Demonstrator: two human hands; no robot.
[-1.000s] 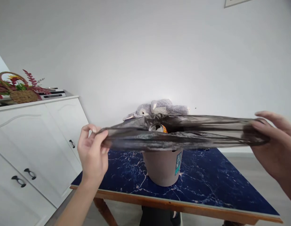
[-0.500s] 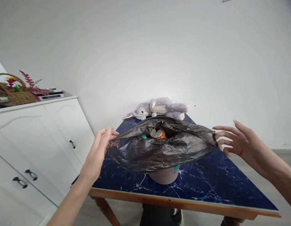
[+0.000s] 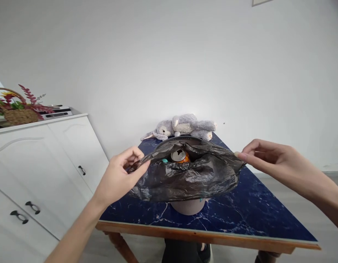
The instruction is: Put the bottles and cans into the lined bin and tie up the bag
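Note:
A dark grey plastic bag (image 3: pixel 191 177) hangs over a round beige bin (image 3: pixel 187 206) on a blue marbled table (image 3: pixel 240 212). Inside the bag's mouth I see an orange drink can (image 3: pixel 180 156) and a bit of something teal. My left hand (image 3: pixel 119 177) pinches the bag's left rim between thumb and fingers. My right hand (image 3: pixel 270 159) pinches the right rim at its fingertips. The bag's mouth is half open between the two hands.
A grey plush toy (image 3: pixel 182 128) lies at the table's far end against the white wall. A white cabinet (image 3: pixel 40 171) stands on the left with a flower basket (image 3: pixel 17 109) on top. The table has a wooden front edge (image 3: pixel 202 237).
The bag was stretched wide and flat a second ago, then both hands let go and it slumped onto the bin. Now both hands have pinched the rim again, closer together.

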